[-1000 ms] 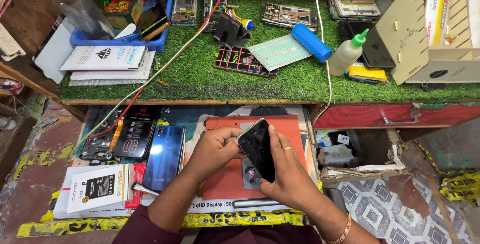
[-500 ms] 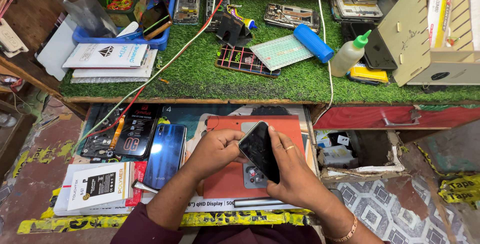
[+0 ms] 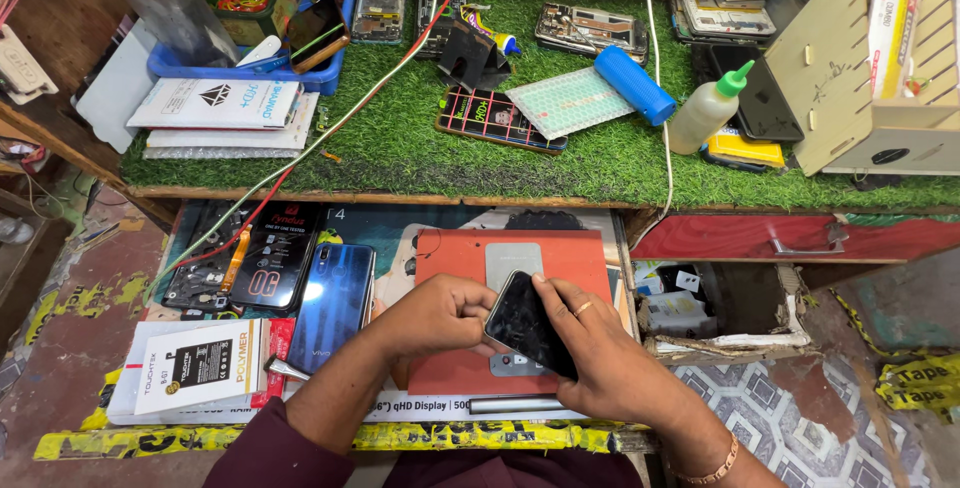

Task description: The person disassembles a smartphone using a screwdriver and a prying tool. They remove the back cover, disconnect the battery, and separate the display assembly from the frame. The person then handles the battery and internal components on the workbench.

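Lower centre of frame: my right hand [image 3: 610,363] grips the black phone [image 3: 528,326] along its edge, fingers curled round it. My left hand [image 3: 435,313] pinches its upper-left corner. Phone tilted, just above the orange mat [image 3: 450,368]. Blue phone [image 3: 333,303] lies left.

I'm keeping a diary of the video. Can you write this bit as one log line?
left hand: grips phone's edge | right hand: holds black phone tilted | under: red pad | beside: blue phone
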